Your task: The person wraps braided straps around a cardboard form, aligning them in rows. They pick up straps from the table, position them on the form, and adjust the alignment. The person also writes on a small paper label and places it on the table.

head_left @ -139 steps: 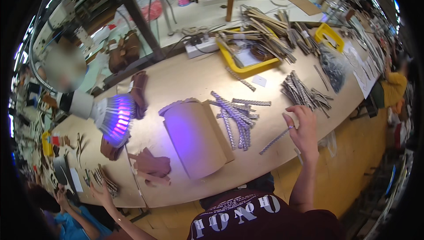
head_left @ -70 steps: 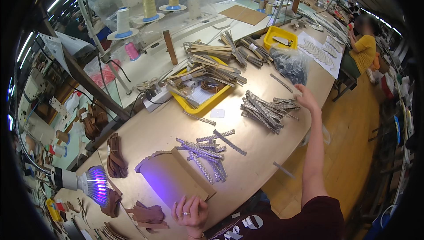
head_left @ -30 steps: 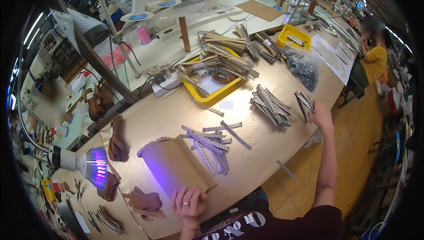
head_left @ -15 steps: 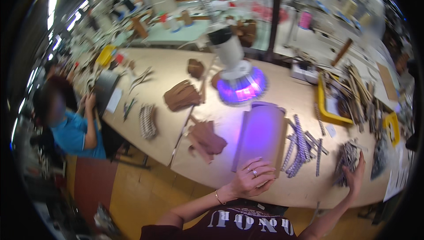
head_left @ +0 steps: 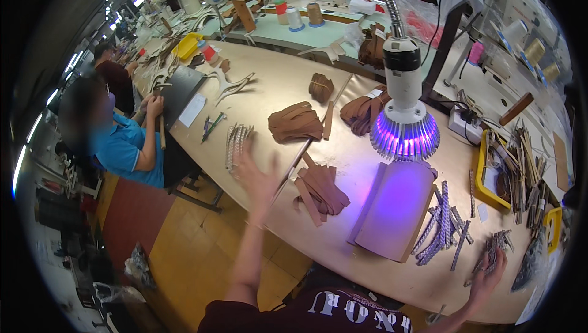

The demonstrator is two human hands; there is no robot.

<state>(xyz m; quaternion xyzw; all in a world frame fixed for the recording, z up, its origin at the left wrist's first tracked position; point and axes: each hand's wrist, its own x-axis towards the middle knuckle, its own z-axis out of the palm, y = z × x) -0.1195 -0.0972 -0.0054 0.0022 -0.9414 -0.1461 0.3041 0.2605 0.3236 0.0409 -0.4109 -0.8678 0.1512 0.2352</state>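
My left hand (head_left: 257, 177) reaches over the table's near edge, fingers spread and slightly blurred, holding nothing. Its fingertips are beside a bundle of pale patterned strips (head_left: 237, 143) and partly cover it. On the far right, my right hand (head_left: 490, 276) has its fingers curled against another bundle of grey patterned strips (head_left: 493, 248) lying on the table. Between the hands are a fanned pile of brown leather strips (head_left: 324, 192) and a large brown sheet (head_left: 392, 210), lit purple by a lamp (head_left: 405, 131). Loose braided-looking strips (head_left: 442, 229) lie right of the sheet.
More brown strip bundles (head_left: 295, 123) lie farther back. A yellow tray (head_left: 481, 180) holding assorted pieces stands at the right, near long thin strips (head_left: 527, 167). Pens (head_left: 212, 126) lie at the left. A person in a blue shirt (head_left: 125, 149) works at the table's left side.
My left hand has left the brown sheet and moved left to the pale strip bundle. My right hand's fingers have closed in on the grey bundle. The view has shifted left.
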